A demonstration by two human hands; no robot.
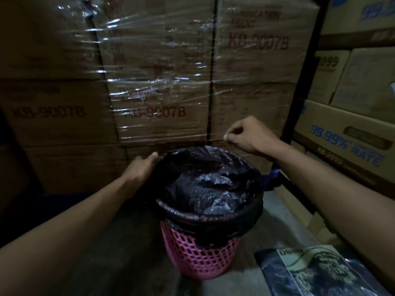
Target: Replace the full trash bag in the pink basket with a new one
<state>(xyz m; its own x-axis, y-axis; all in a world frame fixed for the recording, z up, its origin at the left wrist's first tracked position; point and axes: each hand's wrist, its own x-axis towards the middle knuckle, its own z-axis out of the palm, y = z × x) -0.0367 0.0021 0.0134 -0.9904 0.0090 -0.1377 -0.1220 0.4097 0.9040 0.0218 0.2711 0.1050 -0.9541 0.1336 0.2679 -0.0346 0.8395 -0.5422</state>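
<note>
A pink lattice basket [198, 259] stands on the floor in the middle of the view. A black trash bag [205, 184] lines it, crumpled inside, with its edge folded down over the rim. My left hand [142, 167] rests on the far left rim, fingers closed over the bag's edge. Above the far right rim my right hand [245, 135] is raised clear of the bag. Its fingers are curled together and I see nothing in them.
Shrink-wrapped cardboard boxes [149, 82] form a wall right behind the basket. More boxes [346, 135] fill a rack on the right. A flat printed plastic pack [316, 272] lies on the floor at the front right. Something blue [272, 178] sits behind the basket.
</note>
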